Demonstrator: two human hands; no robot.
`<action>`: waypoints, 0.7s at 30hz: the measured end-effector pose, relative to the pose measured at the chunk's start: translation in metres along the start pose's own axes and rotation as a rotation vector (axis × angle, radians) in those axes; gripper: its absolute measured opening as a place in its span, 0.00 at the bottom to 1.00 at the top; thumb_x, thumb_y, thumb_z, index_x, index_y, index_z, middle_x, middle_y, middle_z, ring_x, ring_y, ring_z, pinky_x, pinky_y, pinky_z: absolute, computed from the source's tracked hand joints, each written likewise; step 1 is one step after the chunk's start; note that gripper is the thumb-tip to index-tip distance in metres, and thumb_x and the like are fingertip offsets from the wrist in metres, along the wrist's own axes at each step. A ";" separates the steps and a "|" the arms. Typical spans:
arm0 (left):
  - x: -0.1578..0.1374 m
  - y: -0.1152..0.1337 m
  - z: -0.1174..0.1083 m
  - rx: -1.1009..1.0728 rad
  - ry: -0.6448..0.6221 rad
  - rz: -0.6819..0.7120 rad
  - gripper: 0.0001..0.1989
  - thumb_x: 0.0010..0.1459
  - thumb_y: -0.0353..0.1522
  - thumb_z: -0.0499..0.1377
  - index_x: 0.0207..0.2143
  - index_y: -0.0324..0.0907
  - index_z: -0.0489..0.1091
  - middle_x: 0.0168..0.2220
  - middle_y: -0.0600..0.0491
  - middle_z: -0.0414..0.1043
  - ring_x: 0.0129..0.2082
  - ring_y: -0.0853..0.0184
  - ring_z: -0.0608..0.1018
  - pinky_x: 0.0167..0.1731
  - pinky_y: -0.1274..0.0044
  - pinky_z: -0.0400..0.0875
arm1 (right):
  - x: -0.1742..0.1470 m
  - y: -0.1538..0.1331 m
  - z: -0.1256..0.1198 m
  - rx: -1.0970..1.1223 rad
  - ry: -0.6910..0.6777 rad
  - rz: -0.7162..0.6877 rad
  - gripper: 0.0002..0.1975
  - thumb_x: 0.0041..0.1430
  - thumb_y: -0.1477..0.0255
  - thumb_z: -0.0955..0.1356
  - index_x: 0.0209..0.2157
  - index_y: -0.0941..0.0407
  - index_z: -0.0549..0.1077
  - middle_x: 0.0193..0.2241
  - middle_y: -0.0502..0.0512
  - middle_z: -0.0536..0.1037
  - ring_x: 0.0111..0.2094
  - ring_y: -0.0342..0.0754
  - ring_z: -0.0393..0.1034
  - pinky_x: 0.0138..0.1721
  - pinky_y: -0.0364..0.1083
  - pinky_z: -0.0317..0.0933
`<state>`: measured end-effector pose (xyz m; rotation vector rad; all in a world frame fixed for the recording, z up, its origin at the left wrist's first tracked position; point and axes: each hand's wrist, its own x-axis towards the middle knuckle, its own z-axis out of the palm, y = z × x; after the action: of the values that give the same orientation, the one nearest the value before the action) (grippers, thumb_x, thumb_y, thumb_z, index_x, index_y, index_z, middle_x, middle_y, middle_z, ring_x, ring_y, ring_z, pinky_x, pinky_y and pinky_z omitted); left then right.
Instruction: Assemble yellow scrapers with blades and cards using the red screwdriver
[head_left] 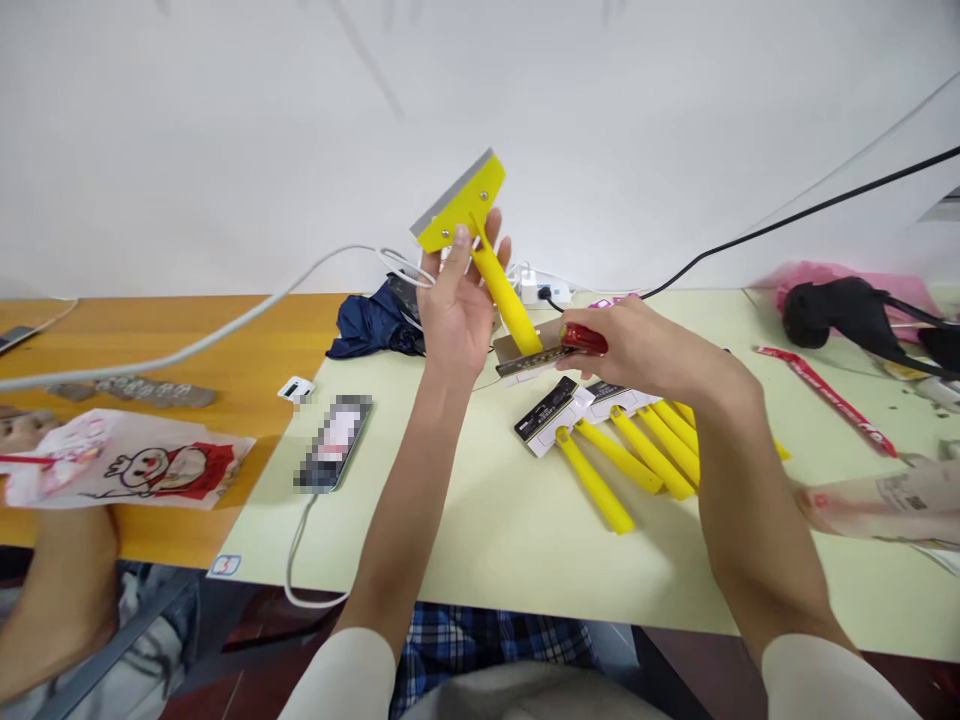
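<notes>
My left hand (459, 300) is wrapped round the head end of a yellow scraper (507, 300), its thumb pressed on the flat head. The scraper's grey blade edge points up and left, and its handle slants down toward my right hand (637, 345). Closed in my right hand is a glossy red tool (585, 339), mostly covered by the fingers, so its exact kind is unclear. A dark printed card (536, 362) lies at the handle's lower end, touching or close to the red tool. Below, several yellow scrapers (596, 480) lie on the table with black-and-white cards (553, 415) at their ends.
A phone (334, 443) with a white cable lies left of my forearm. Dark blue fabric (379, 322) and a power strip (544, 288) sit by the wall. Rightward are a red strip (829, 402) and plastic packaging (885, 500). Another person's arm (71, 570) is at far left beside a printed bag (142, 460).
</notes>
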<state>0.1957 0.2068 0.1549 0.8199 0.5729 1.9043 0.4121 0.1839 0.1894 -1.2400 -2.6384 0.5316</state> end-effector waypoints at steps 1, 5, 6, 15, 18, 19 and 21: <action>-0.002 -0.002 0.001 -0.001 -0.026 -0.013 0.06 0.74 0.33 0.63 0.50 0.52 0.79 0.66 0.56 0.78 0.72 0.59 0.75 0.69 0.70 0.75 | 0.000 -0.001 0.000 -0.002 0.032 0.000 0.17 0.68 0.65 0.73 0.31 0.52 0.62 0.25 0.48 0.70 0.26 0.46 0.61 0.29 0.49 0.48; -0.007 -0.009 0.002 0.010 -0.109 -0.055 0.07 0.71 0.31 0.67 0.49 0.49 0.79 0.62 0.52 0.81 0.71 0.54 0.77 0.70 0.62 0.75 | 0.001 -0.002 -0.001 0.001 0.132 0.000 0.18 0.70 0.63 0.72 0.32 0.52 0.62 0.22 0.47 0.70 0.23 0.45 0.59 0.28 0.49 0.47; -0.007 -0.011 0.001 0.026 -0.130 -0.068 0.08 0.69 0.32 0.69 0.49 0.48 0.79 0.61 0.52 0.82 0.70 0.52 0.77 0.69 0.60 0.76 | 0.000 -0.002 -0.001 0.002 0.149 -0.004 0.17 0.69 0.63 0.72 0.32 0.52 0.62 0.22 0.47 0.70 0.23 0.45 0.59 0.28 0.49 0.47; 0.000 -0.007 -0.014 0.258 -0.329 -0.241 0.17 0.53 0.40 0.79 0.40 0.44 0.80 0.44 0.50 0.86 0.53 0.52 0.88 0.57 0.63 0.83 | 0.002 0.003 0.007 -0.053 0.433 -0.154 0.11 0.72 0.63 0.71 0.36 0.53 0.70 0.42 0.56 0.76 0.30 0.48 0.65 0.36 0.51 0.59; 0.002 0.001 -0.018 0.393 -0.419 -0.277 0.16 0.53 0.42 0.79 0.37 0.43 0.83 0.42 0.49 0.87 0.51 0.52 0.87 0.57 0.63 0.82 | 0.002 0.004 0.010 -0.072 0.518 -0.155 0.07 0.72 0.65 0.71 0.41 0.54 0.74 0.63 0.63 0.71 0.30 0.46 0.65 0.38 0.54 0.63; 0.003 0.003 -0.019 0.434 -0.460 -0.274 0.15 0.53 0.42 0.79 0.37 0.44 0.85 0.44 0.48 0.87 0.54 0.51 0.87 0.59 0.62 0.81 | 0.002 0.004 0.010 -0.069 0.533 -0.160 0.07 0.72 0.65 0.71 0.41 0.54 0.74 0.67 0.64 0.69 0.31 0.46 0.66 0.38 0.54 0.63; 0.005 0.005 -0.023 0.499 -0.523 -0.231 0.14 0.52 0.41 0.80 0.38 0.45 0.87 0.50 0.47 0.87 0.61 0.49 0.84 0.66 0.58 0.76 | 0.002 0.004 0.009 -0.052 0.543 -0.189 0.07 0.71 0.66 0.72 0.40 0.54 0.74 0.64 0.62 0.74 0.33 0.48 0.69 0.40 0.54 0.64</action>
<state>0.1741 0.2085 0.1444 1.4456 0.7810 1.2710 0.4107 0.1850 0.1795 -0.9610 -2.2763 0.0751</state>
